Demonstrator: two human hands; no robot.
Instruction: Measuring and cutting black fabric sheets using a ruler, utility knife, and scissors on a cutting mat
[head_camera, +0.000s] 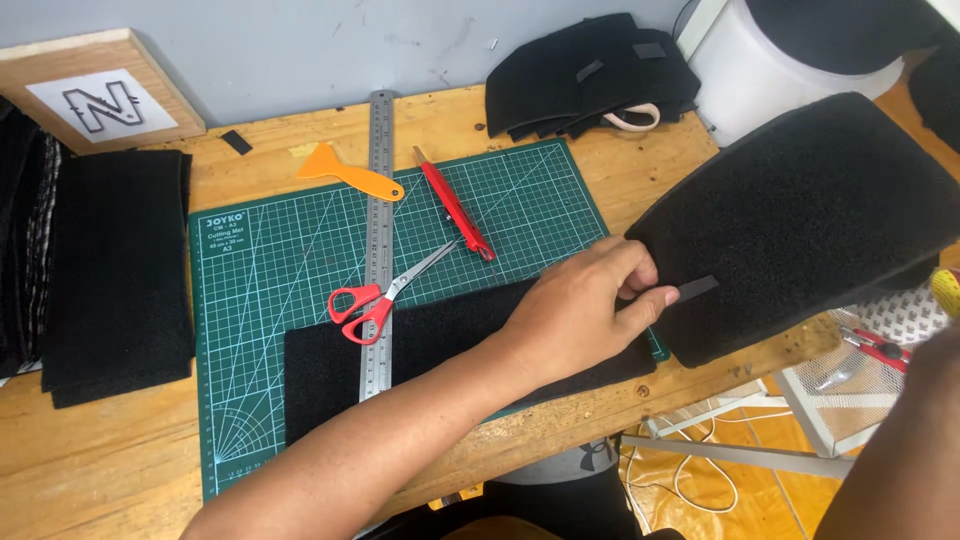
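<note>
My left hand (585, 305) reaches across the bench and pinches the near edge of a large black fuzzy fabric panel (810, 210), which is held tilted above the bench's right end. A small black strip (697, 289) lies on the panel just beyond my thumb tip. Only the forearm of my right arm (905, 440) shows at the bottom right; its hand is hidden. A flat black fabric sheet (420, 350) lies on the green cutting mat (270, 270) under my left wrist.
On the mat lie a steel ruler (379, 230), red-handled scissors (375, 300), a red utility knife (455, 205) and an orange scraper (350, 170). Black fabric is stacked at the left (115, 270) and back (590, 75). A white bucket (780, 70) and a wire basket (880, 350) stand to the right.
</note>
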